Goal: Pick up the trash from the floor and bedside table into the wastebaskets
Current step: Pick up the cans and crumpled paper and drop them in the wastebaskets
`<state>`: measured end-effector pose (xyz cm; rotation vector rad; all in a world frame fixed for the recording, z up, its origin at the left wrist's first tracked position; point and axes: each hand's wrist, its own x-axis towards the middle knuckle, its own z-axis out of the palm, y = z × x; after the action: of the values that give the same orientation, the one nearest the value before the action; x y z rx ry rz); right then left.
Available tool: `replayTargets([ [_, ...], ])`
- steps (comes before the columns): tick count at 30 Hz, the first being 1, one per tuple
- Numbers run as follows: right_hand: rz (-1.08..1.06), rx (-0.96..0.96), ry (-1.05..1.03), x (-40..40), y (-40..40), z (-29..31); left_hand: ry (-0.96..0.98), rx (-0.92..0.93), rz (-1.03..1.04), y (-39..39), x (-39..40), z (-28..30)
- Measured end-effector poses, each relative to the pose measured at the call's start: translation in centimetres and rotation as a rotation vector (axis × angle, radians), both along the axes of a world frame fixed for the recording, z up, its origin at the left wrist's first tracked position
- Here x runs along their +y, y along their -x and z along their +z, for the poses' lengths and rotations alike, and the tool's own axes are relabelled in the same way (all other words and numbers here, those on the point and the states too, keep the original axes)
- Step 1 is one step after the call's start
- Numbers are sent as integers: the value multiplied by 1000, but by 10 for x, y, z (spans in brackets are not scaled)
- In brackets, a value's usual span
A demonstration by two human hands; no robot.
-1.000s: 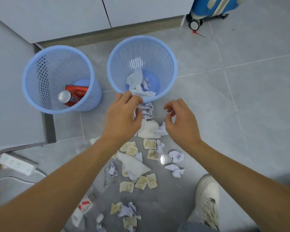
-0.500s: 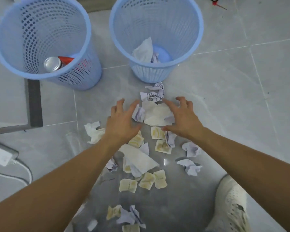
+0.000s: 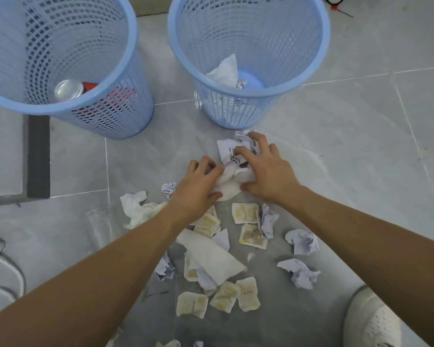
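Observation:
Two blue mesh wastebaskets stand on the grey tile floor. The left wastebasket (image 3: 110, 78) holds a red can (image 3: 69, 89). The right wastebasket (image 3: 298, 83) holds crumpled white paper (image 3: 224, 71). Just in front of the right one lies a wad of white tissue and printed paper (image 3: 227, 189). My left hand (image 3: 196, 186) and my right hand (image 3: 263, 171) press in on this wad from both sides, fingers curled around it. Several more crumpled papers and yellow-stained squares (image 3: 244, 212) are scattered on the floor nearer to me.
A dark table leg and frame (image 3: 37, 156) stand at the left beside the left wastebasket. A white cable (image 3: 8, 276) curls at the far left. My white shoe (image 3: 371, 321) is at the lower right. A crumpled tissue (image 3: 135, 209) lies left of my left forearm.
My head has come lower and closer to the floor. Both hands moved forward and closed in on the wad of paper in front of the right wastebasket.

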<state>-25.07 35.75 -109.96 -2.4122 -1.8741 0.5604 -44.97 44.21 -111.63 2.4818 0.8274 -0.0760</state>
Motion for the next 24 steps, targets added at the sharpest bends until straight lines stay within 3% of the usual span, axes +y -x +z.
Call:
replayTargets([
  [8,124,-8,10,1,-19,13,72,-88,-69,3,0,-7],
  [13,56,13,57,-22,-30,15,99,-138,133,16,5,9],
  [20,-62,18,154,-72,-20,25,27,-271,291,28,3,92],
  [24,-242,138,-52,-86,-9,71,-7,-386,299,12,9,169],
])
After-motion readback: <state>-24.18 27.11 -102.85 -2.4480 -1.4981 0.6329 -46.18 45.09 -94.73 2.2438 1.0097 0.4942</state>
